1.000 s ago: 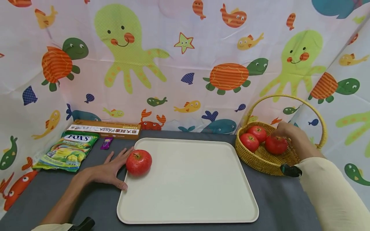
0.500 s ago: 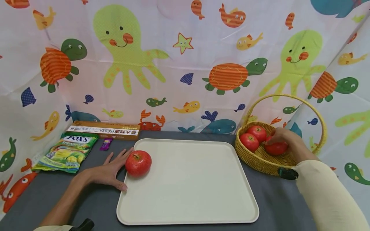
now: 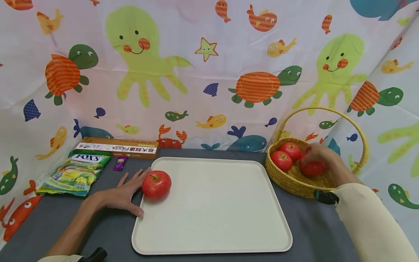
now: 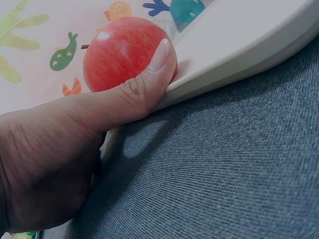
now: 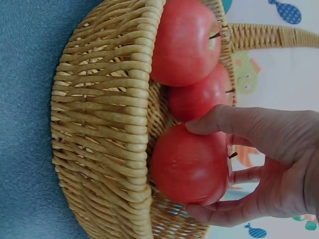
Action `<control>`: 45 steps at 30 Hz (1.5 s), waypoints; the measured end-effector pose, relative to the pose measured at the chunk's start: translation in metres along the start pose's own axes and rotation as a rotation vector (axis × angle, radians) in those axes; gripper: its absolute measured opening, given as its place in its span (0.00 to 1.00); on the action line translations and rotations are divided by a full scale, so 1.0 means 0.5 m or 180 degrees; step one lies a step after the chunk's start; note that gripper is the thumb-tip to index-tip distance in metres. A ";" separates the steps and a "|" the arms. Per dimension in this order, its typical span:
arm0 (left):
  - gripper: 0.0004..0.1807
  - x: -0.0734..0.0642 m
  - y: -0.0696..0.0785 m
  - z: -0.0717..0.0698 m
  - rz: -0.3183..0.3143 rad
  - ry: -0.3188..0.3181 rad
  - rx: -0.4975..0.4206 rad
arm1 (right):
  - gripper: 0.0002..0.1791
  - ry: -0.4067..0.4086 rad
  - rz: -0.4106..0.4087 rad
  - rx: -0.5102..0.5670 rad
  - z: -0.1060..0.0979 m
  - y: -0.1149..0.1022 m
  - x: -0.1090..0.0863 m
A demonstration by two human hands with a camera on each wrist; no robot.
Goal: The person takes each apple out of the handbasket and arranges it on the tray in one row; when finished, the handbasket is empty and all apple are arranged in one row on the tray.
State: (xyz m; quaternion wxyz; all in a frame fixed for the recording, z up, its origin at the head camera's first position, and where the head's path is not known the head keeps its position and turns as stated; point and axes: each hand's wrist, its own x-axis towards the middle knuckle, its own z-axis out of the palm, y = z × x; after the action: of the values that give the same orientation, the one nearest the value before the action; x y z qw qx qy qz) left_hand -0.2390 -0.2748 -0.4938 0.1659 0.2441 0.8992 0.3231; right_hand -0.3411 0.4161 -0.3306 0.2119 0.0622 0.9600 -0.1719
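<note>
R hand grips red apple in basket, fingers curled; L hand, fingers wide, touches tray w/ lone apple.

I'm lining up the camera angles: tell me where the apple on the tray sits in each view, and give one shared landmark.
Head: left of centre, below mid-height; the apple is on the tray's left side, beside the left hand.
Left wrist: upper left, partly hidden by that hand.
Right wrist: not in it.
Shared landmark: the grey-blue tabletop, in all three.
</note>
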 end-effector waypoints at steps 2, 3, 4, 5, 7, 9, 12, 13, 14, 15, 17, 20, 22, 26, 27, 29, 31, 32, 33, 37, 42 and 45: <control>0.73 -0.004 0.005 -0.004 -0.0034 0.0003 -0.0020 | 0.38 0.0032 -0.0051 -0.0099 -0.005 -0.010 -0.004; 0.73 -0.007 0.010 -0.006 -0.0061 -0.0006 -0.0023 | 0.39 0.0057 -0.0092 -0.0156 -0.008 -0.015 -0.007; 0.73 -0.009 0.016 -0.009 -0.0040 -0.0018 -0.0047 | 0.39 0.0100 -0.0149 -0.0235 -0.011 -0.019 -0.009; 0.73 -0.012 0.021 -0.011 -0.0018 -0.0020 -0.0042 | 0.40 0.0160 -0.0202 -0.0319 -0.014 -0.023 -0.012; 0.74 -0.016 0.032 -0.014 0.0013 -0.0021 -0.0051 | 0.40 0.0245 -0.0254 -0.0428 -0.021 -0.032 -0.019; 0.74 -0.019 0.040 -0.017 0.0075 -0.0023 -0.0067 | 0.40 0.0280 -0.0253 -0.0447 -0.027 -0.041 -0.026; 0.75 -0.023 0.050 -0.019 0.0090 -0.0036 -0.0061 | 0.41 0.0282 -0.0244 -0.0449 -0.034 -0.054 -0.036; 0.75 -0.023 0.053 -0.020 0.0091 -0.0051 -0.0076 | 0.41 0.0287 -0.0257 -0.0477 -0.035 -0.058 -0.040; 0.75 -0.023 0.056 -0.021 0.0072 -0.0063 -0.0060 | 0.40 0.0302 -0.0274 -0.0503 -0.036 -0.061 -0.043; 0.76 -0.023 0.059 -0.021 0.0054 -0.0070 -0.0037 | 0.40 0.0313 -0.0286 -0.0521 -0.036 -0.064 -0.046; 0.77 -0.022 0.064 -0.024 0.0030 -0.0084 -0.0010 | 0.40 0.0299 -0.0276 -0.0527 -0.038 -0.069 -0.050; 0.77 -0.020 0.069 -0.026 -0.0008 -0.0100 0.0050 | 0.40 0.0244 -0.0216 -0.0454 -0.039 -0.074 -0.058; 0.77 -0.021 0.070 -0.027 -0.0018 -0.0111 0.0066 | 0.40 0.0188 -0.0172 -0.0375 -0.040 -0.077 -0.063; 0.77 -0.023 0.067 -0.027 0.0013 -0.0112 0.0015 | 0.39 0.0181 -0.0187 -0.0318 -0.042 -0.084 -0.074; 0.77 -0.022 0.064 -0.026 0.0031 -0.0098 -0.0001 | 0.39 0.0190 -0.0213 -0.0327 -0.042 -0.087 -0.076; 0.76 -0.021 0.059 -0.025 0.0083 -0.0064 -0.0056 | 0.39 0.0223 -0.0256 -0.0354 -0.043 -0.093 -0.081; 0.75 -0.018 0.053 -0.021 0.0078 -0.0024 -0.0045 | 0.38 0.0259 -0.0292 -0.0383 -0.043 -0.099 -0.087; 0.75 -0.016 0.050 -0.019 0.0061 -0.0014 -0.0029 | 0.38 0.0279 -0.0320 -0.0404 -0.043 -0.102 -0.089; 0.75 -0.014 0.047 -0.017 0.0034 -0.0011 -0.0001 | 0.37 0.0300 -0.0350 -0.0429 -0.043 -0.106 -0.092; 0.75 -0.010 0.048 -0.015 -0.0015 -0.0044 0.0059 | 0.35 0.0457 -0.0547 -0.0543 -0.039 -0.119 -0.107; 0.77 -0.016 0.066 -0.023 0.0047 -0.0082 0.0018 | 0.33 0.0701 -0.0879 -0.0684 -0.031 -0.145 -0.127; 0.77 -0.022 0.070 -0.025 0.0035 -0.0104 0.0045 | 0.32 0.0786 -0.1049 -0.0745 -0.024 -0.166 -0.140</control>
State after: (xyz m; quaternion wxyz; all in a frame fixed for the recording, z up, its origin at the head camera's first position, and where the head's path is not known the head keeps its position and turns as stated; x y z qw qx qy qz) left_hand -0.2242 -0.2634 -0.4599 0.1771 0.2554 0.8972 0.3136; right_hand -0.2985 0.3398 -0.2651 0.0678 -0.0997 0.9892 -0.0829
